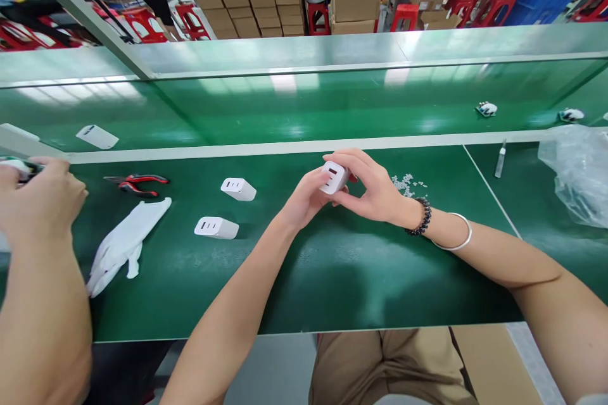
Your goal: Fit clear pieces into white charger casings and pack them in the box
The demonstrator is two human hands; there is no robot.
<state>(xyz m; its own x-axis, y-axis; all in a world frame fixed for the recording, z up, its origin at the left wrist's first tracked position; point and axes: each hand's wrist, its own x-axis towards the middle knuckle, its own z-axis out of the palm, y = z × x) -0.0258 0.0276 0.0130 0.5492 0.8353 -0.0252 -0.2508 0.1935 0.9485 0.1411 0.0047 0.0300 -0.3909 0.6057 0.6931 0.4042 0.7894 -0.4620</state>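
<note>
A white charger block [335, 178] with dark port slots on its end face is held between both my hands above the green bench. My left hand [311, 195] grips it from the left, fingers closed around its side. From the right, my right hand [368, 183] pinches the same block; some of its fingertips are hidden behind it. Two similar white chargers, one farther back [239, 189] and one nearer me [216, 228], lie on the bench left of my hands. Small whitish pieces [407, 185] are scattered just beyond my right wrist.
Red-handled pliers [137, 183] and a white glove [126, 243] lie at left, near a co-worker's hand [42, 196]. Behind a pale divider strip, the green belt [285, 111] carries a white casing [97, 137] and small assemblies [486, 109]. A small tube [500, 159] and clear plastic bag [579, 174] are right.
</note>
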